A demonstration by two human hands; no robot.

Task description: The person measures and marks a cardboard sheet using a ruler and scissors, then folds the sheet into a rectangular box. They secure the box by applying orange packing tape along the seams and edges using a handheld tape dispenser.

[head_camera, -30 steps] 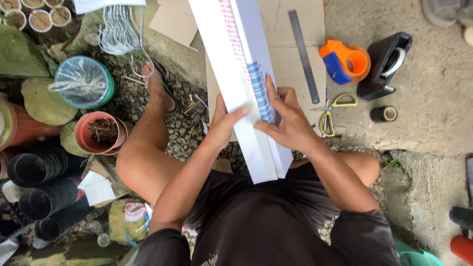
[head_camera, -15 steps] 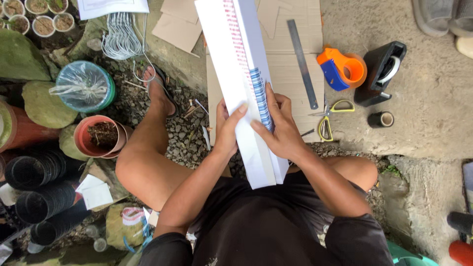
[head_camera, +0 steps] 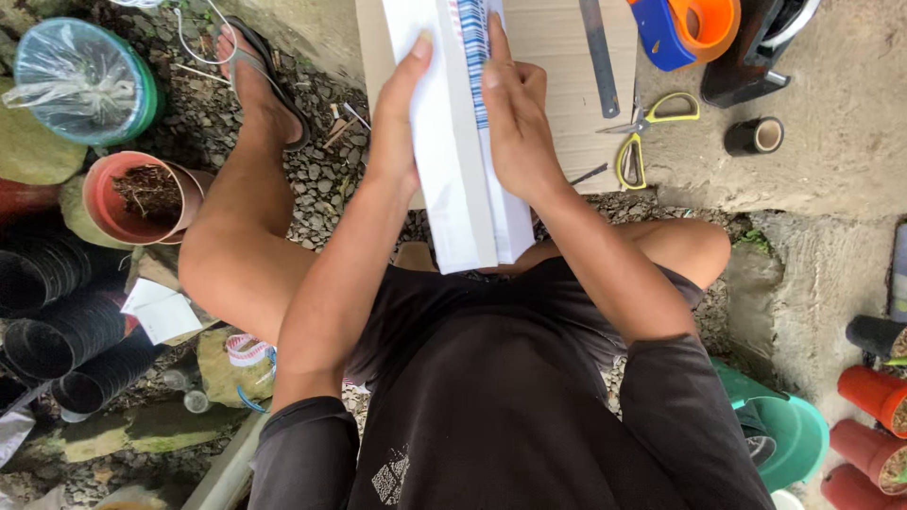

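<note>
White folded card [head_camera: 452, 161] with a blue striped band along one panel is held upright between both hands, above the person's lap and the near edge of a flat cardboard sheet [head_camera: 557, 57] lying on the ground. The left hand [head_camera: 395, 113] lies flat against the left face of the card, fingers extended upward, its grip pressed against the panel. The right hand [head_camera: 512, 123] covers the right face, fingers extended over the blue stripes, its grip likewise pressed flat on the card. The lower end of the card sits just above the person's black shirt.

On the cardboard sheet lies a metal ruler [head_camera: 597, 57], running lengthwise. Yellow-handled scissors [head_camera: 644, 132] rest at the sheet's right edge, blades shut. An orange and blue tape dispenser [head_camera: 685, 28] stands at the top, beside a black dispenser [head_camera: 751, 52]. A small dark tape roll [head_camera: 755, 136] sits on the concrete to the right of the scissors.

To the left, on gravel, stand a terracotta pot [head_camera: 137, 194] holding dry plant debris, a green container [head_camera: 85, 80] covered in clear plastic, and stacks of black pots [head_camera: 57, 312]. The left foot wears a sandal [head_camera: 260, 80]. Red pots [head_camera: 874, 425] stand at lower right.
</note>
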